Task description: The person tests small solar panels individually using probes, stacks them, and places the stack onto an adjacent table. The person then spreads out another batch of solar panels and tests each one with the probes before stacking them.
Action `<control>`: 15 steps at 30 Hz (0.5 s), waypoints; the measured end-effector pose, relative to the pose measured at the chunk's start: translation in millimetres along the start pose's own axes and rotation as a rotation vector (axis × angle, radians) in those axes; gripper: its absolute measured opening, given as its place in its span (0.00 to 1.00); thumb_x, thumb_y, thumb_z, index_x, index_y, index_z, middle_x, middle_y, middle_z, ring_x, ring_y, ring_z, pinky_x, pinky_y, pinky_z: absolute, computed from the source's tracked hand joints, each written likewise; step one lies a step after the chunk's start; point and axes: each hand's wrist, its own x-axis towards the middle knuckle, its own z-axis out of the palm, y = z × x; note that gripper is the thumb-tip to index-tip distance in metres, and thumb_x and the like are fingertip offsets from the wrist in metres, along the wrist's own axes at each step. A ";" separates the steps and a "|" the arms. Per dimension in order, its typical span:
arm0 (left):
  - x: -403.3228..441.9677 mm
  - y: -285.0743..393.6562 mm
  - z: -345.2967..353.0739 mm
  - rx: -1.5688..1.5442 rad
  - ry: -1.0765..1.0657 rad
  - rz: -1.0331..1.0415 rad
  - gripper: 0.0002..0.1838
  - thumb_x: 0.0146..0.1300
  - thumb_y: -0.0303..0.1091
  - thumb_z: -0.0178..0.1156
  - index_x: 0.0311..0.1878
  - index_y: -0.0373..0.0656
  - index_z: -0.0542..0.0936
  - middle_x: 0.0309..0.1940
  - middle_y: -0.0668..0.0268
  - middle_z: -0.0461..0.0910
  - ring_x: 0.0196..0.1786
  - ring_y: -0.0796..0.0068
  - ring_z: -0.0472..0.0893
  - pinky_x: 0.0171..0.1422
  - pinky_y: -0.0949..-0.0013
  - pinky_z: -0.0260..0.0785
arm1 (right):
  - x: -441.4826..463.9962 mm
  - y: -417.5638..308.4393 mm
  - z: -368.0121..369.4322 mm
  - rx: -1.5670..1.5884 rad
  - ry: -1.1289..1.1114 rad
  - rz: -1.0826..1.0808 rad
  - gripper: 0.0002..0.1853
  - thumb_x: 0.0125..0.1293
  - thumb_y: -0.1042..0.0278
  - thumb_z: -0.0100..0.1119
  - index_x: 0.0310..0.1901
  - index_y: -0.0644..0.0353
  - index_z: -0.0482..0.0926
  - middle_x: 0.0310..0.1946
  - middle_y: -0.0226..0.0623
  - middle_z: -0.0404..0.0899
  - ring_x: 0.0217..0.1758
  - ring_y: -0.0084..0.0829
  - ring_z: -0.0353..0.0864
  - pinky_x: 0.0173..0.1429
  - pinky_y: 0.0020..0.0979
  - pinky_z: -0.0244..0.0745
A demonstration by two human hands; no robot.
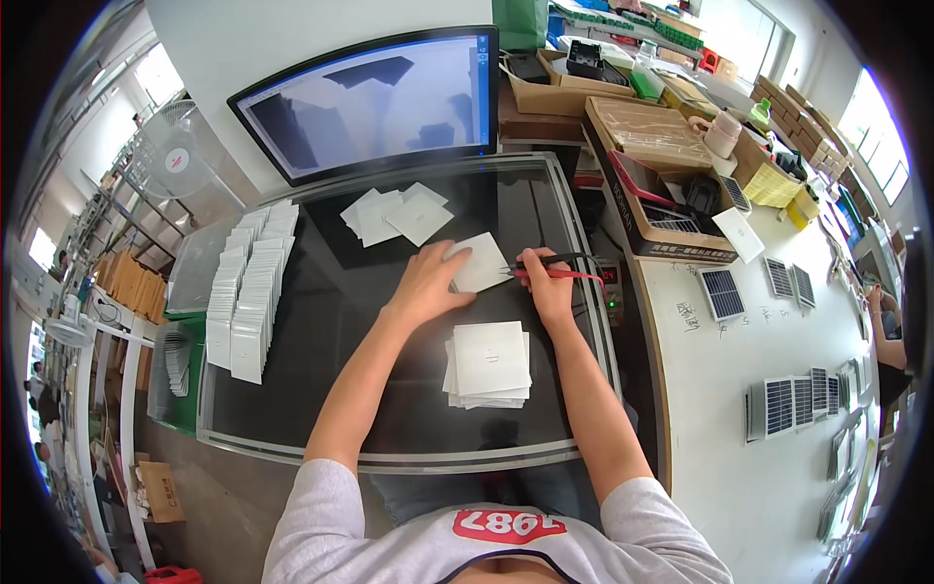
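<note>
My left hand (pixel 428 282) grips a white square panel (pixel 478 265) by its left side, thumb and fingers on its edges, over the dark glass tabletop (pixel 389 389). A red and a black test probe (pixel 530 266) are pinched in my right hand (pixel 545 282), their tips at the panel's right edge; contact is too small to tell. Closer to me lies a stack of similar white panels (pixel 489 356) with small marks at the centre. Several loose white panels (pixel 420 215) overlap beyond my left hand. Long rows of white panels (pixel 255 292) lean together at the left.
A monitor (pixel 379 102) stands at the back of the glass table. Beside the right edge sits a small meter with a red display (pixel 610 276). The white side table (pixel 710 389) bears small solar panels (pixel 722 294) and a cardboard box (pixel 671 238). A fan (pixel 175 156) stands at left.
</note>
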 end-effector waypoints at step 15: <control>-5.2 9.5 4.8 -0.110 -0.052 0.120 0.38 0.45 0.46 0.73 0.62 0.47 0.75 0.66 0.55 0.67 0.67 0.53 0.67 0.71 0.56 0.58 | -0.3 6.7 2.6 -0.122 -0.075 -0.096 0.12 0.67 0.65 0.59 0.33 0.66 0.81 0.23 0.31 0.80 0.26 0.19 0.77 0.33 0.24 0.70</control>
